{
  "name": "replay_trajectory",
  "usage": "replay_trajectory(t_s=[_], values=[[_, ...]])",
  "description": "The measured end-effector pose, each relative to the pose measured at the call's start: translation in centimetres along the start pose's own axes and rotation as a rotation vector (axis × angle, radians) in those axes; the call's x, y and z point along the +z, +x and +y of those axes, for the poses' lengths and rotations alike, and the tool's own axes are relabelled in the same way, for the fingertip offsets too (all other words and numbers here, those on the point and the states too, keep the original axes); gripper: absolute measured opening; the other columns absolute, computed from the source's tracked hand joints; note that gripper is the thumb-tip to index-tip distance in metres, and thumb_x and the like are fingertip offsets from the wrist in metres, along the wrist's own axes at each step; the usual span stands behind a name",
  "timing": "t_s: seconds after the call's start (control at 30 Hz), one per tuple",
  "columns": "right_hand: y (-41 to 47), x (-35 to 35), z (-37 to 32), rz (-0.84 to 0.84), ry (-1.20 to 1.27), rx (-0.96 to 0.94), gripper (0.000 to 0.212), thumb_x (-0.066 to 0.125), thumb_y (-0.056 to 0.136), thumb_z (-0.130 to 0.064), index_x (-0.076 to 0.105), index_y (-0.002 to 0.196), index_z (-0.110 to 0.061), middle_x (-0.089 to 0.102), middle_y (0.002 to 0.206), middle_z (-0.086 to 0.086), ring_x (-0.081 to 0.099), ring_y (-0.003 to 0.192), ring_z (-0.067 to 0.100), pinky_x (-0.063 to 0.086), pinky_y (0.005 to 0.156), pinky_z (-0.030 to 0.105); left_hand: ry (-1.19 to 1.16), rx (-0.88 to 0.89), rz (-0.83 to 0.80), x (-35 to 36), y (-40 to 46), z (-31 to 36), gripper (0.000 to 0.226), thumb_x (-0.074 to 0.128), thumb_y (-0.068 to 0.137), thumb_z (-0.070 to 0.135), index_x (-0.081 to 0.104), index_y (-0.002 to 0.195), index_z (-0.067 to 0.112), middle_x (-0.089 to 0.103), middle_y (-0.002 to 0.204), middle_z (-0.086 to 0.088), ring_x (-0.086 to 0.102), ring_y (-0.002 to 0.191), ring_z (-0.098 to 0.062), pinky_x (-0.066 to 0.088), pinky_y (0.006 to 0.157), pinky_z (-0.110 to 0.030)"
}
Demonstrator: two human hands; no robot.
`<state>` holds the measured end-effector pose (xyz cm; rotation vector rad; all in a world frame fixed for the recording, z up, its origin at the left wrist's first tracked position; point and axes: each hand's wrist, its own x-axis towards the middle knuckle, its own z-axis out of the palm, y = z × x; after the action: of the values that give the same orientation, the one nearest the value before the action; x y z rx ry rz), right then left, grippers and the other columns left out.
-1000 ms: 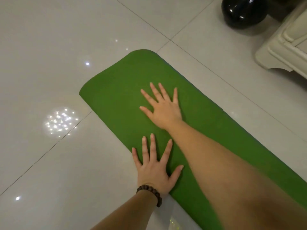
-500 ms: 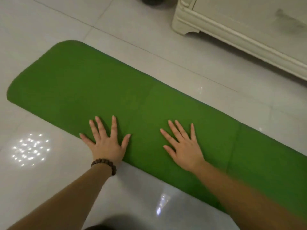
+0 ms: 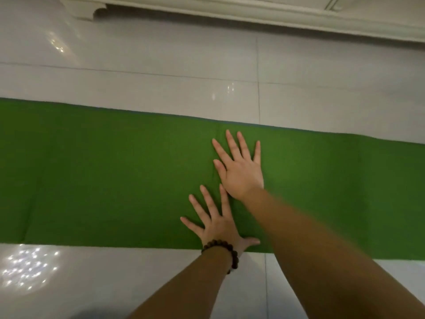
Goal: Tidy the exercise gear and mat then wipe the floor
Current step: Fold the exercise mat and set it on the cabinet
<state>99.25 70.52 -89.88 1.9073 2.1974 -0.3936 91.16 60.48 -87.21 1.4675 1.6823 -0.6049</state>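
Nearest to me, two bare forearms are reaching out over the glossy pale tiled floor (image 3: 115,284), which is catching a cluster of bright light speckles at the lower left. A blurred dark shape is showing at the very bottom edge, too cut off to make out. The left hand (image 3: 215,223) is lying flat on the near edge of the green mat (image 3: 103,176), fingers straight and spread wide, thumb stretched out along the mat's border, holding nothing. A bracelet of dark round beads (image 3: 222,250) is sitting around that wrist, just off the mat, over the tile.

A little further in, the right hand (image 3: 240,171) is pressing palm down near the middle of the mat, its fingers also straight and fanned apart, gripping nothing. The heel of this hand is lying just beside the left hand's fingertips; I cannot tell whether they are touching. The right forearm is blurring as it crosses the frame.

The mat is lying unrolled and flat on the floor, running across the whole view, and both its ends are cut off at the sides. Faint crease lines are crossing it. No writing or label is showing on it.

Beyond the mat, more tile is stretching to a cream-coloured piece of furniture (image 3: 253,10), only its carved base visible
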Motion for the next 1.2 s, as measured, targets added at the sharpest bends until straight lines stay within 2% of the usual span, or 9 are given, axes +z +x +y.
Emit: replay_trajectory(t_s=[0.23,0.4,0.57,0.7,0.77,0.87,0.97,1.1,1.2], values=[[0.8,-1.4,2.3,-0.203,0.072,-0.177,0.057,0.013,0.099,-0.053,-0.013,0.147,-0.04,-0.03,0.153,-0.003,-0.031,0.139,0.025,-0.014,0.109,0.063,0.033,-0.094,0.0,-0.5,-0.2,1.0,0.153,0.06,0.043,0.091,-0.058,0.116,0.028,-0.066,0.119,-0.016,-0.043,0.126,-0.049,-0.004,0.1,-0.077],[-3.1,-1.8,12.7,-0.218,-0.013,-0.269,0.059,0.016,0.098,-0.057,-0.013,0.147,-0.042,-0.026,0.155,-0.005,-0.026,0.142,0.021,-0.011,0.115,0.056,0.089,-0.141,0.03,-0.5,-0.8,2.0,0.155,0.058,0.04,0.094,-0.056,0.121,0.027,-0.063,0.121,-0.017,-0.037,0.13,-0.051,0.003,0.103,-0.076],[-12.2,0.3,29.1,-0.127,0.035,0.267,0.054,0.002,0.094,-0.058,-0.02,0.142,-0.047,-0.023,0.156,-0.008,-0.023,0.143,0.019,-0.007,0.115,0.058,0.13,-0.153,0.077,-0.2,-1.1,2.5,0.155,0.059,0.04,0.092,-0.056,0.121,0.028,-0.057,0.133,-0.018,-0.034,0.132,-0.05,0.005,0.104,-0.075],[-16.2,1.3,32.4,-0.114,0.22,0.685,0.055,0.007,0.098,-0.054,-0.012,0.148,-0.041,-0.017,0.159,-0.003,-0.017,0.145,0.021,-0.001,0.113,0.063,0.145,-0.153,0.102,-0.1,-1.3,2.7,0.152,0.063,0.04,0.09,-0.055,0.118,0.033,-0.053,0.138,-0.015,-0.033,0.134,-0.047,0.004,0.104,-0.075],[-16.4,1.4,29.6,-0.049,0.222,0.596,0.056,0.01,0.098,-0.053,-0.009,0.149,-0.038,-0.019,0.158,0.0,-0.017,0.145,0.022,-0.006,0.113,0.062,0.152,-0.153,0.115,0.0,-1.5,2.9,0.15,0.063,0.041,0.088,-0.055,0.116,0.035,-0.054,0.138,-0.013,-0.033,0.135,-0.046,0.004,0.105,-0.074],[-17.9,2.7,22.5,0.008,0.111,0.167,0.056,0.008,0.096,-0.056,-0.008,0.148,-0.041,-0.023,0.154,-0.005,-0.02,0.144,0.02,-0.013,0.112,0.059,0.152,-0.148,0.138,0.5,-1.8,2.9,0.147,0.064,0.045,0.086,-0.053,0.117,0.037,-0.053,0.139,-0.011,-0.031,0.136,-0.045,0.004,0.105,-0.074],[-20.5,5.1,20.3,-0.018,0.019,-0.031,0.054,0.008,0.097,-0.053,0.004,0.149,-0.041,-0.007,0.16,-0.004,-0.012,0.147,0.019,-0.01,0.113,0.058,0.137,-0.144,0.191,1.0,-1.9,2.6,0.138,0.054,0.05,0.089,-0.043,0.133,0.036,-0.045,0.146,-0.009,-0.027,0.139,-0.042,0.003,0.107,-0.073],[-25.1,6.9,29.3,0.021,0.053,0.358,0.055,-0.006,0.09,-0.054,-0.011,0.144,-0.046,-0.01,0.158,-0.009,-0.016,0.144,0.013,-0.007,0.114,0.059,0.016,-0.043,0.423,2.9,-2.5,4.6,0.107,0.024,0.069,0.084,-0.011,0.153,0.028,-0.017,0.159,-0.012,-0.015,0.146,-0.033,0.003,0.11,-0.07],[-28.1,6.7,35.6,-0.002,0.166,0.695,0.053,-0.001,0.094,-0.054,-0.01,0.145,-0.046,-0.012,0.16,-0.006,-0.014,0.146,0.016,-0.005,0.113,0.061,0.108,0.184,0.521,6.6,-3.9,9.5,0.088,0.025,0.086,0.071,-0.012,0.151,0.026,-0.019,0.158,-0.012,-0.02,0.145,-0.028,-0.005,0.112,-0.065]])
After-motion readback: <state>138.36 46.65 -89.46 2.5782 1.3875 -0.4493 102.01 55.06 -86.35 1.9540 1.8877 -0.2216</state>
